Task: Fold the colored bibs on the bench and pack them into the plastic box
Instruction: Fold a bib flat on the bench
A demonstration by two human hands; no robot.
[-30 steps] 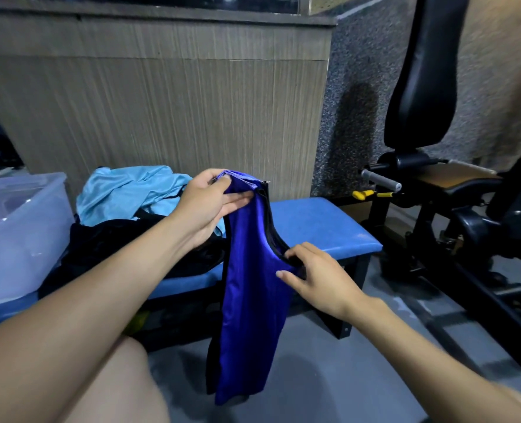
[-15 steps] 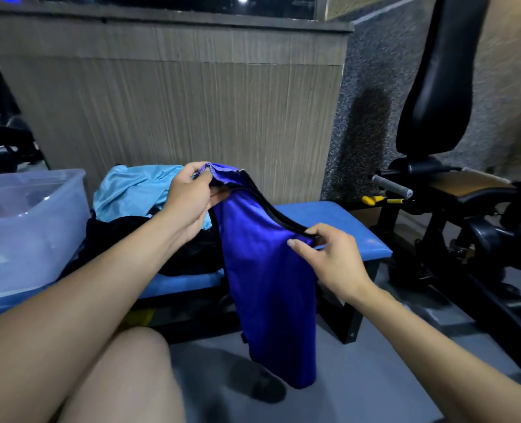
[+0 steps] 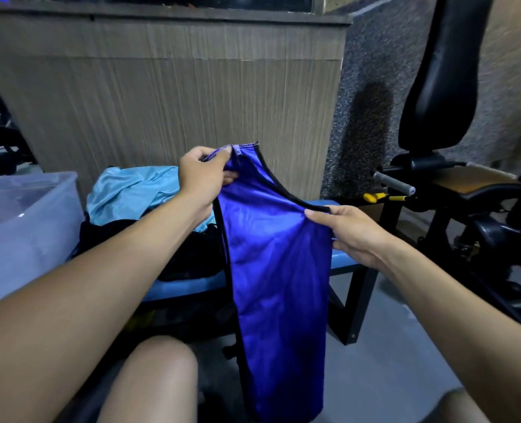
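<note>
Head cam: gym corner, wood-panel wall behind blue desk. Royal-blue bib hangs at center, clear of desk. L hand pinches its top strap at 11 o'clock; R hand pinches armhole trim at 3. Plastic box at 9. Step: straightening bib, prob. pre-fold; next needs edges matched.

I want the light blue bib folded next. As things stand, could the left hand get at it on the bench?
Probably not at once: the left hand is pinching the dark blue bib at its top. The light blue bib lies just beyond it on the bench, with nothing between, so once freed it likely could.
</note>
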